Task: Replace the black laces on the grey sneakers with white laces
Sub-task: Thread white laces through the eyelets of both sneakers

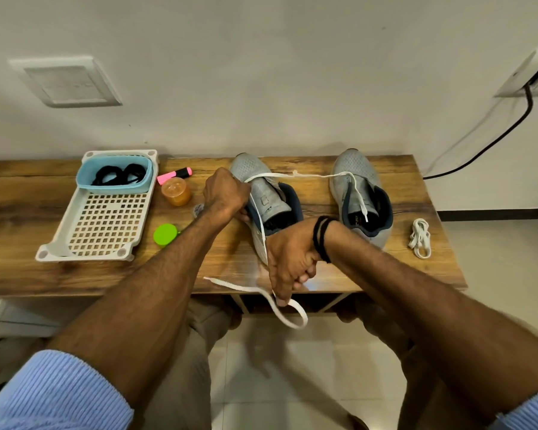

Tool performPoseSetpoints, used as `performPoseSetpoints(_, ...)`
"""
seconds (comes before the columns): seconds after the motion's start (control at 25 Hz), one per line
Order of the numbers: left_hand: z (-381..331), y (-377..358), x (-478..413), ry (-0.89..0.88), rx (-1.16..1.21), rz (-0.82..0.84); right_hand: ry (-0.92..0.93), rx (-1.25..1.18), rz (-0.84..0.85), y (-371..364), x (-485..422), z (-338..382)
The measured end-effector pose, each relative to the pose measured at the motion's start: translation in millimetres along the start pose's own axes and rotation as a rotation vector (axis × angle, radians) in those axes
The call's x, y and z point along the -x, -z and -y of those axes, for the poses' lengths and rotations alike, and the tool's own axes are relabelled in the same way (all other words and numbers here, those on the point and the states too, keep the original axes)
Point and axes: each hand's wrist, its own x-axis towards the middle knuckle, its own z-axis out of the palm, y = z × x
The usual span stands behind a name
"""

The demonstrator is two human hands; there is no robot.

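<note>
Two grey sneakers stand on the wooden table [416,268], toes toward the wall. My left hand [225,193] grips the left side of the left sneaker [263,193]. My right hand [288,265] pinches a white lace [261,231] at the table's front edge; the lace runs up from my fingers across that sneaker's toe and on to the right sneaker [357,187], where its end lies over the tongue. A loose loop of it hangs below my fingers. A bundled second white lace [420,238] lies at the far right. Black laces [120,174] lie coiled in a blue tub.
The blue tub [84,178] sits in a white perforated tray [103,225] at the left. A pink highlighter [174,175], an orange jar [176,191] and a green lid [165,234] lie between tray and sneakers. A black cable [491,141] hangs on the wall, right.
</note>
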Motion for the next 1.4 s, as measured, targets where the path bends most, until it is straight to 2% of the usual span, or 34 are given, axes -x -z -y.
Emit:
performPoseSetpoints(0.08,2,-1,-2,-0.001,0.008,0.007,-0.013,-0.008,0.042,0,-7,3)
performPoseSetpoints(0.16,2,0,-2,-0.011,0.016,0.019,-0.003,-0.140,-0.021,4,-10,-2)
performPoseSetpoints(0.32,-2,3,0,-0.025,-0.010,0.041,0.055,-0.375,-0.322,22,10,-18)
performPoseSetpoints(0.44,-4,4,3,-0.038,-0.035,0.057,0.023,-0.585,-0.677,45,23,-44)
performPoseSetpoints(0.48,-5,6,4,-0.043,-0.041,0.060,-0.018,-0.595,-0.843,52,20,-55)
performPoseSetpoints(0.56,-7,7,6,-0.059,-0.059,0.069,-0.167,-0.365,-1.154,62,5,-77)
performPoseSetpoints(0.6,-9,7,8,-0.065,-0.068,0.077,-0.202,-0.243,-1.217,66,-6,-84)
performPoseSetpoints(0.68,-13,7,12,-0.068,-0.066,0.107,-0.169,-0.155,-1.157,69,-28,-90)
performPoseSetpoints(0.76,-15,6,15,-0.065,-0.063,0.130,-0.155,-0.157,-1.098,67,-49,-90)
performPoseSetpoints(0.8,-16,6,16,-0.061,-0.066,0.132,-0.180,-0.155,-1.138,66,-55,-88)
performPoseSetpoints(0.96,-15,6,14,-0.040,-0.090,0.128,-0.367,-0.315,-1.601,68,-34,-81)
performPoseSetpoints(1.08,-17,7,14,-0.066,-0.173,0.096,-0.375,-0.484,-1.829,81,3,-90)
performPoseSetpoints(1.16,-18,8,15,-0.083,-0.187,0.106,-0.262,-0.626,-1.840,83,14,-95)
performPoseSetpoints(1.2,-17,9,15,-0.094,-0.206,0.114,-0.146,-0.740,-1.784,82,16,-94)
performPoseSetpoints(1.32,-21,14,21,-0.185,-0.355,0.058,0.247,-1.112,-1.425,75,10,-83)
performPoseSetpoints(1.4,-27,16,21,-0.279,-0.268,-0.010,0.402,-1.152,-1.176,71,1,-75)
